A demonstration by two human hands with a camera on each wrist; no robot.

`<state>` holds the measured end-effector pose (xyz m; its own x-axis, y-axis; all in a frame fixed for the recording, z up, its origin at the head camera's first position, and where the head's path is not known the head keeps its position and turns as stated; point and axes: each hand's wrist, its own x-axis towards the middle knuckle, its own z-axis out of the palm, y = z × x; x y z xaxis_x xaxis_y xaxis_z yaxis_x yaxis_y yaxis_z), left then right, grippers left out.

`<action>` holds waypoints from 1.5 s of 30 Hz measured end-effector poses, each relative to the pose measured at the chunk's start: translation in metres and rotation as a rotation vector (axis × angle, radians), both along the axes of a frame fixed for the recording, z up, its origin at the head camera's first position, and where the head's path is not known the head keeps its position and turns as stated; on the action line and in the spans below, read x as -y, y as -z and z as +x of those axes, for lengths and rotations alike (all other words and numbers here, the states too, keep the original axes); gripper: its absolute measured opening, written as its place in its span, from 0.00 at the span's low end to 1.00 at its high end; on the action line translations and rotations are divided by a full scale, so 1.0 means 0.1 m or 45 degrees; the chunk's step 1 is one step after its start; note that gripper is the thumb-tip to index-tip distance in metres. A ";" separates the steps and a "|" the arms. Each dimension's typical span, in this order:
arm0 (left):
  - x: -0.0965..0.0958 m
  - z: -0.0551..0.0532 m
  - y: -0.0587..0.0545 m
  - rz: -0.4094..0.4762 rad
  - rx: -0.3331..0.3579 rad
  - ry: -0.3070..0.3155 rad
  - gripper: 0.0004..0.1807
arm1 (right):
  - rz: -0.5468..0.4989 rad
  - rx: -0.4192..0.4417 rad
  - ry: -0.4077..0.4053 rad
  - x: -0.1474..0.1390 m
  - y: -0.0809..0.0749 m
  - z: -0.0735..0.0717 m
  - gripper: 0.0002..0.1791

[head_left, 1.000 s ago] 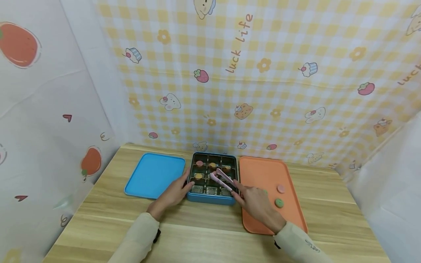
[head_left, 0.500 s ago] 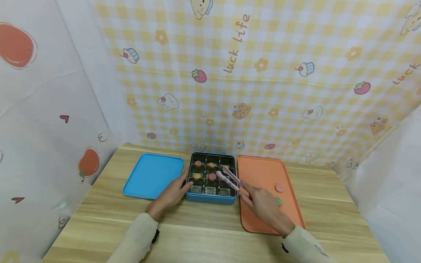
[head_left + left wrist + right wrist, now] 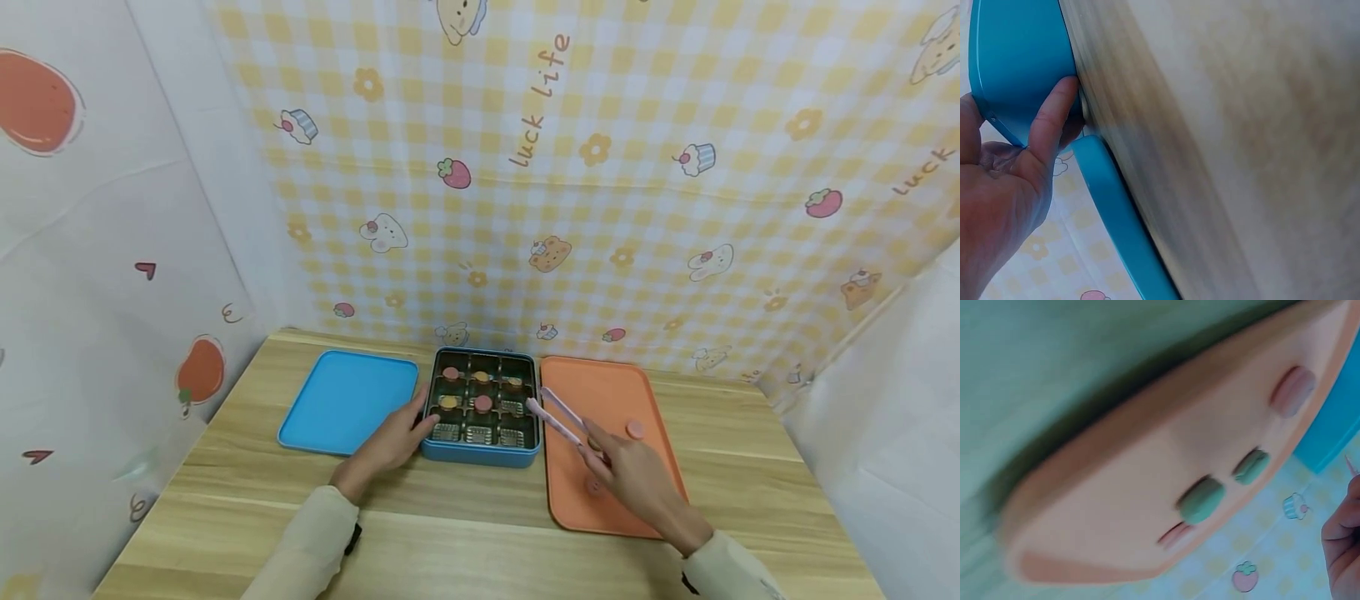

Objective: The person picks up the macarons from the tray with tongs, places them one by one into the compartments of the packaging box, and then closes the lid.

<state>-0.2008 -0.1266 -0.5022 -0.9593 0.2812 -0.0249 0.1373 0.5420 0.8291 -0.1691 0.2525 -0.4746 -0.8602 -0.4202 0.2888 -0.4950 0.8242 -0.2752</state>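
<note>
My left hand holds the near left corner of a blue tin, thumb at the rim and fingers along its side. Inside, a divided insert bears several macarons: a pink macaron in the middle cell, a yellow macaron left of it, three more along the back row. Pink tongs are gripped in my right hand, over the orange tray. Their tips stand apart near the tin's right rim, nothing between them. The right wrist view shows a green macaron and a pink macaron on the tray.
A flat blue lid lies left of the tin on the wooden table. A yellow checked cloth hangs right behind the tin and tray. The right forearm crosses the tray's near right edge.
The tongs have drawn back to the right, out of the tin, with my right hand. A pink macaron now shows uncovered in the middle cell. My left hand keeps its hold on the tin.
</note>
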 end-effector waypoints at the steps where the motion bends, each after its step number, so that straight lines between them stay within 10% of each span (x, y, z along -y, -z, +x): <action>1: 0.00 0.00 0.00 0.005 0.005 0.000 0.37 | 0.002 -0.005 -0.006 -0.04 0.01 0.01 0.26; 19: 0.01 0.01 0.00 0.003 0.014 0.000 0.37 | 0.102 -0.083 0.025 -0.66 0.12 0.27 0.25; 45: 0.00 0.00 -0.01 -0.001 0.012 0.015 0.37 | 0.144 0.000 0.122 -0.83 0.24 0.31 0.23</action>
